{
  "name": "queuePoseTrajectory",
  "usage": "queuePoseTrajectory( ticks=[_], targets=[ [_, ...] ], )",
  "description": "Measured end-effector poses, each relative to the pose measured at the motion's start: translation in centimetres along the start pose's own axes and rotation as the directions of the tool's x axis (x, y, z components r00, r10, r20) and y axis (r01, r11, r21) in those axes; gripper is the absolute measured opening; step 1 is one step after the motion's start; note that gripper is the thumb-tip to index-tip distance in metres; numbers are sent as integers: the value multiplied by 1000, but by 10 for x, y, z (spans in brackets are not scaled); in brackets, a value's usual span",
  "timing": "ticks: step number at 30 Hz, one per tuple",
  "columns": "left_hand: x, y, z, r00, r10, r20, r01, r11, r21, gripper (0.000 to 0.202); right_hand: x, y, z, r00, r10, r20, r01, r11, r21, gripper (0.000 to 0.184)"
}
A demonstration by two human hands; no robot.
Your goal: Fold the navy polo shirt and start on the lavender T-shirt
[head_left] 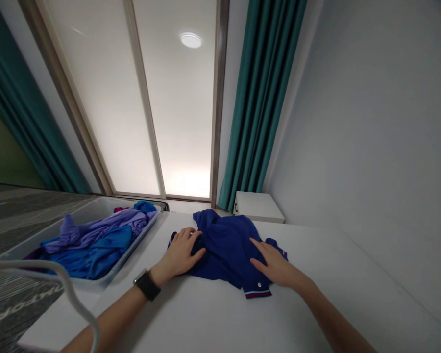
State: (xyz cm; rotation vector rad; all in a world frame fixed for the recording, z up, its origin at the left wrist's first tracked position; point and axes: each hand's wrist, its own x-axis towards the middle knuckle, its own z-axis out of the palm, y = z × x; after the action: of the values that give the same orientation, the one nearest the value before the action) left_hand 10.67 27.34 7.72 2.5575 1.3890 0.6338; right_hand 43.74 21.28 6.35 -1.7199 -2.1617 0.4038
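A grey tray [152, 226] of purple and blue clothes [95, 240] sits beside teal curtains [260, 98].

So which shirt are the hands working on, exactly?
Look at the white table, right of the grey tray of clothes. Both hands, left hand and right hand, lie flat on one navy polo shirt, the only garment outside the tray.

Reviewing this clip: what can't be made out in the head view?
- Navy polo shirt: the left hand and right hand lie on it, hiding the cloth beneath; whether the fingers pinch fabric cannot be told.
- Tray of purple and blue clothes: heaped, so the number of garments is unclear.
- White cable: blurred, cut off by the bottom edge.
- Small white cabinet: its lower part is hidden behind the table.
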Motion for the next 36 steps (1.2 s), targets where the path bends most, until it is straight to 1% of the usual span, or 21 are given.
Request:
queuePoseTrajectory(
  ticks=[1, 3, 5, 7, 9, 11, 12, 14, 16, 17, 19, 21, 23, 25, 26, 28, 29, 30, 32, 34, 36],
  targets=[
    [-9, 8, -3, 994, 100, 38, -99, 995, -21, 40, -9, 3, -2, 999, -34, 40, 30, 995, 93, 68],
    [-25, 21, -3, 953, 251, 171, -245, 968, -57, 41, -24, 6, -4, 990, -81, 113, 56, 976, 209, 80],
    [-34, 28, 5, 932, 293, 213, -289, 956, -52, 38, -35, 7, -1, 983, -101, 153, 69, 977, 204, 93],
    [-32, 27, 14, 943, 268, 196, -263, 964, -50, 22, -39, 4, 6, 987, -106, 124, 87, 985, 148, 90],
    [-23, 23, 18, 966, 193, 170, -172, 977, -129, 21, -36, 0, 15, 994, -107, 23, 102, 983, 153, 75],
    [-10, 17, 16, 990, 55, 133, -15, 958, -285, 27, -27, -4, 17, 994, -56, -90, 77, 966, 249, 59],
    [-3, 14, 13, 995, -31, 96, 65, 927, -369, 29, -21, -7, 15, 990, -8, -140, 53, 947, 316, 51],
    [13, 8, 5, 979, -202, 8, 179, 848, -499, 32, -7, -15, 5, 972, 106, -209, -3, 897, 442, 41],
    [29, 2, -2, 950, -303, -70, 218, 810, -545, 32, 9, -23, -10, 958, 169, -232, -32, 866, 499, 40],
    [37, -1, -5, 944, -317, -94, 222, 820, -528, 31, 18, -27, -17, 958, 184, -220, -57, 873, 485, 42],
    [49, -7, -8, 949, -273, -157, 192, 898, -396, 25, 34, -31, -26, 957, 171, -236, -87, 940, 330, 42],
    [51, -9, -9, 964, -156, -215, 116, 975, -187, 17, 44, -29, -27, 948, 104, -300, -76, 992, 105, 38],
    [42, -4, -11, 982, -6, -188, -2, 999, -44, 17, 44, -20, -23, 942, -36, -334, 11, 997, -77, 37],
    [22, 6, -14, 985, 162, -54, -164, 986, -34, 22, 35, -6, -16, 938, -176, -300, 127, 976, -179, 39],
    [10, 13, -16, 963, 262, 57, -258, 964, -67, 23, 27, 2, -13, 938, -216, -272, 161, 964, -211, 42],
    [-14, 24, -19, 886, 386, 256, -379, 922, -78, 24, 7, 16, -8, 946, -258, -197, 202, 943, -265, 45],
    [-24, 27, -19, 873, 386, 298, -384, 921, -67, 28, -4, 22, -6, 950, -265, -163, 211, 934, -288, 47],
    [-31, 29, -18, 874, 367, 320, -371, 927, -49, 36, -15, 28, -4, 958, -260, -123, 213, 928, -305, 50],
    [-36, 26, -12, 903, 300, 307, -310, 951, -18, 44, -31, 35, -2, 979, -203, -35, 183, 935, -304, 64],
    [-31, 17, -4, 934, 230, 272, -233, 972, -23, 39, -40, 39, -1, 995, -92, 40, 99, 956, -277, 77],
    [-19, 8, 1, 958, 180, 222, -157, 981, -115, 33, -39, 40, -3, 995, 19, 99, 6, 971, -241, 80]
  ],
)
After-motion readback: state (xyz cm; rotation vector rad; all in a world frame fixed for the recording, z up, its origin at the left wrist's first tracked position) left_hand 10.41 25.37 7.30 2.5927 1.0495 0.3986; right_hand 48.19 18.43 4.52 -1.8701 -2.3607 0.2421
